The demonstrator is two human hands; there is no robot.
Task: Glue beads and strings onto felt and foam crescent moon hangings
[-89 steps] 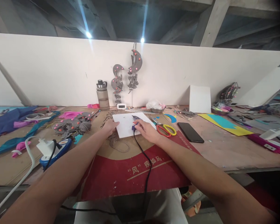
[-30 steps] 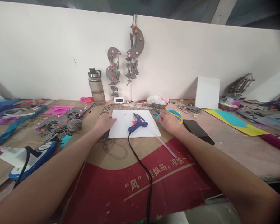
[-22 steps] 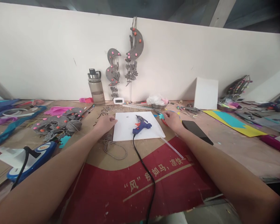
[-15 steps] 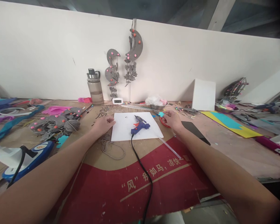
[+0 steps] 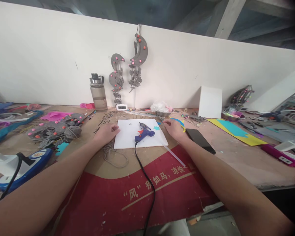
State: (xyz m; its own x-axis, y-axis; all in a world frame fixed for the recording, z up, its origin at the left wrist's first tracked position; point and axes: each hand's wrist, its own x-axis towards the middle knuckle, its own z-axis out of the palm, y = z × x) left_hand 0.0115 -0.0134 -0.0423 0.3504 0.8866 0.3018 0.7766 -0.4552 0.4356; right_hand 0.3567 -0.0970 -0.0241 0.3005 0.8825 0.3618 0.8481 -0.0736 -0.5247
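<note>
A white board (image 5: pixel 124 137) lies on the cardboard, with a blue hot glue gun (image 5: pixel 145 133) on it. Beside the gun a turquoise flower cutout (image 5: pixel 156 128) rests flat on the board. My left hand (image 5: pixel 108 132) has its fingers curled, their tips on the board's left edge. At the board's upper right corner is my right hand (image 5: pixel 174 129), its fingers drawn together; whether they hold anything is hidden. Behind that hand a curved blue and yellow thing (image 5: pixel 181 123) is partly covered. Loose grey yarn (image 5: pixel 115 159) lies below the left hand.
A black phone (image 5: pixel 200 141) lies right of my right hand. The gun's black cord (image 5: pixel 149 183) runs toward me over the red-printed cardboard. A water bottle (image 5: pixel 98 95) and small digital clock (image 5: pixel 121 107) stand at the back. On the left are a power strip (image 5: pixel 27 168) and grey crafts (image 5: pixel 54 129).
The turquoise flower cutout has gone from my right hand's fingers onto the white board beside the glue gun. My left hand stays at the board's edge. The view has shifted slightly right.
</note>
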